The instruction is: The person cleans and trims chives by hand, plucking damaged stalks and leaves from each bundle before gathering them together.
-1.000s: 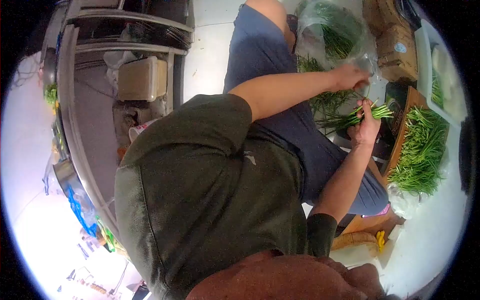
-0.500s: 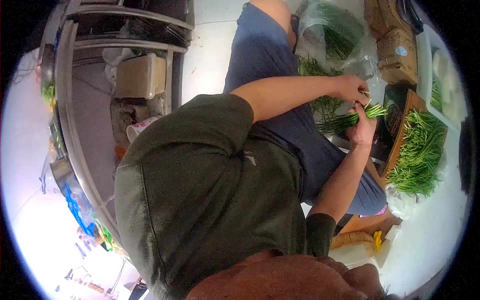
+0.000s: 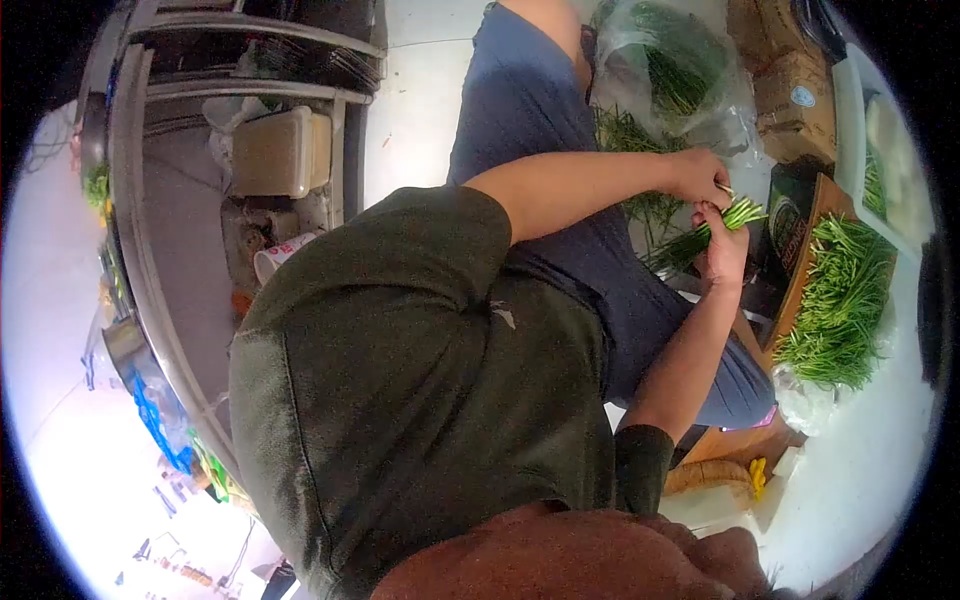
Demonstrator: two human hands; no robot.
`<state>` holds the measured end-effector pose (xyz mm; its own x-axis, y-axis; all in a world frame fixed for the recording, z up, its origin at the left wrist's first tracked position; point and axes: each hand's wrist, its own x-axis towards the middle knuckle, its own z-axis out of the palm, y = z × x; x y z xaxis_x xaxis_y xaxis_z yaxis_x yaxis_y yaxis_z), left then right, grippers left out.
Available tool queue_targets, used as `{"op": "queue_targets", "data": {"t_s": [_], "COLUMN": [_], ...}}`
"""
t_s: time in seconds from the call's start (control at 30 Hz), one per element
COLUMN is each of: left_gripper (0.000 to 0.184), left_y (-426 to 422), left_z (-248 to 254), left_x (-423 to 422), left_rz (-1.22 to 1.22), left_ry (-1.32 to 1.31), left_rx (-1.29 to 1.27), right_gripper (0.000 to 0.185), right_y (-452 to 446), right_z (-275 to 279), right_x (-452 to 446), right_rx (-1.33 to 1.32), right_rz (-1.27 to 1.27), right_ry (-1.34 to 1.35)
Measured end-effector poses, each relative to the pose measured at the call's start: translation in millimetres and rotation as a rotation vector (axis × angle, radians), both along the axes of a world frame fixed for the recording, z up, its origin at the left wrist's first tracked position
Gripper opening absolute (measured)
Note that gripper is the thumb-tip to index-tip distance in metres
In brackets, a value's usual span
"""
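My right hand [image 3: 722, 250] is closed round a bunch of thin green stalks [image 3: 742, 214]. Their pale cut ends point right, and the leafy part hangs behind the hand towards my lap. Close above it, my left hand [image 3: 697, 175] is pinched shut, with a small pale tip showing at its fingers. What that tip belongs to is too small to make out. Beneath my hands lie loose long greens [image 3: 655, 215]. To the right, a large heap of cut green stalks [image 3: 838, 300] rests along a wooden board [image 3: 797, 285].
A clear plastic bag of greens [image 3: 680, 75] lies beyond my hands, beside cardboard boxes [image 3: 800, 105]. A pale plastic tub [image 3: 855, 130] stands at the far right. Metal shelving [image 3: 135, 210] with a lidded beige container [image 3: 272, 152] is at the left.
The bunch has shifted slightly left and turned in my right hand, its cut ends tilting more upward. Both hands stay close together; the pale strand between them shows less.
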<state>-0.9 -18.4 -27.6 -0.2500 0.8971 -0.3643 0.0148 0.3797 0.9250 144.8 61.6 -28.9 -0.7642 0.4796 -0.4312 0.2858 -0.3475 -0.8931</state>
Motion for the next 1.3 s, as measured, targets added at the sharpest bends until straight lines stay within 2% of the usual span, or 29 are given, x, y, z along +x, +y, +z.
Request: {"op": "queue_targets", "data": {"t_s": [0.13, 0.23, 0.33, 0.43, 0.47, 0.53, 0.63, 0.73, 0.83, 0.93, 1.3], "left_gripper": [0.030, 0.032, 0.036, 0.039, 0.040, 0.042, 0.041, 0.038, 0.036, 0.037, 0.039], "left_y": [1.1, 4.1, 7.8, -1.3, 0.5, 6.4, 6.6, 1.4, 6.8, 2.9, 9.3], "left_z": [-5.3, -11.3, -32.7, -19.2, -21.5, -30.4, -33.8, -19.4, -29.6, -28.3, -34.2], "left_x": [-2.3, -13.7, -23.5, -36.1, -37.9, -40.5, -34.4, -30.1, -25.8, -24.6, -27.3], "left_rz": [-0.005, -0.013, 0.103, 0.100, 0.063, -0.013, -0.007, 0.017, 0.031, -0.029, -0.286], "left_ry": [0.076, -0.098, 0.168, 0.185, 0.178, 0.161, 0.025, 0.086, -0.002, 0.196, 0.471], "left_rx": [0.000, -0.030, -0.006, 0.048, 0.036, 0.013, 0.063, 0.099, 0.043, 0.092, 0.104], "right_gripper": [0.016, 0.015, 0.014, 0.018, 0.021, 0.018, 0.018, 0.020, 0.021, 0.016, 0.015], "right_y": [-0.7, -2.0, 6.3, 20.9, 25.0, 8.3, 0.3, 2.0, 4.2, 2.5, 0.4], "right_z": [8.7, 6.9, 5.2, -8.1, -13.7, -2.1, -2.9, -9.1, -9.4, -11.0, -17.2], "right_x": [-1.6, -3.3, 2.4, 9.3, 11.1, 2.5, -3.6, -3.2, -2.9, -3.6, -5.4], "right_rx": [0.151, 0.119, -0.068, -0.041, 0.110, 0.115, 0.166, 0.201, 0.211, 0.254, 0.593], "right_rz": [0.041, -0.085, -0.369, -0.421, -0.349, -0.298, -0.226, -0.175, -0.171, -0.217, -0.116], "right_ry": [-0.140, 0.009, -0.024, 0.003, -0.036, -0.001, 0.019, 0.012, -0.001, -0.027, -0.086]}}
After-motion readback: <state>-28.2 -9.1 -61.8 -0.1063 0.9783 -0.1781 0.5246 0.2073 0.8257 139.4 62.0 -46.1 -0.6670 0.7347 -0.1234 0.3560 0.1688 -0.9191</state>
